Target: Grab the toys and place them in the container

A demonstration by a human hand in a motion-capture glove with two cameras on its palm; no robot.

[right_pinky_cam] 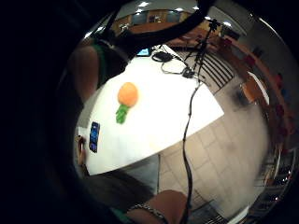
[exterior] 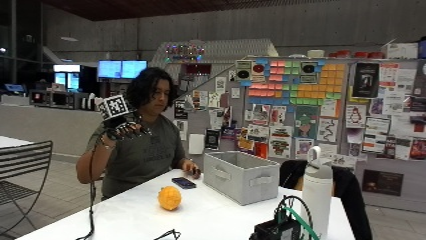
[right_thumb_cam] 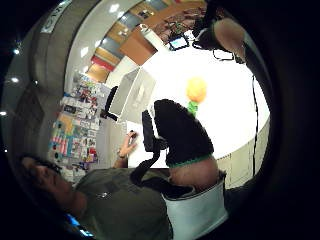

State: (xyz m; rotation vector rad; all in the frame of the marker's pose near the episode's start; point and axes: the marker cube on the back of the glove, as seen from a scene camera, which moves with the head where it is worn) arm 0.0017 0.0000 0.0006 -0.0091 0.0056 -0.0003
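Orange toy's (exterior: 169,198) green leaf end hidden in outside view; container (exterior: 240,176) interior not visible; phone (exterior: 184,183) screen unreadable.

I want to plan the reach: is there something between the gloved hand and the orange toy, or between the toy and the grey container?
Nothing visible. The right hand hangs above the table; orange toy and container have bare table between.

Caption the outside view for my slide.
Gloved right hand raised above white table; orange plush toy beside grey fabric container.

Dim hall, lit by ceiling spots. Flat white worktop (right_thumb_cam: 227,90) blows out to glare in thumb-side view. Both palm views heavily vignetted, edges bent. Outside view soft, noisy.
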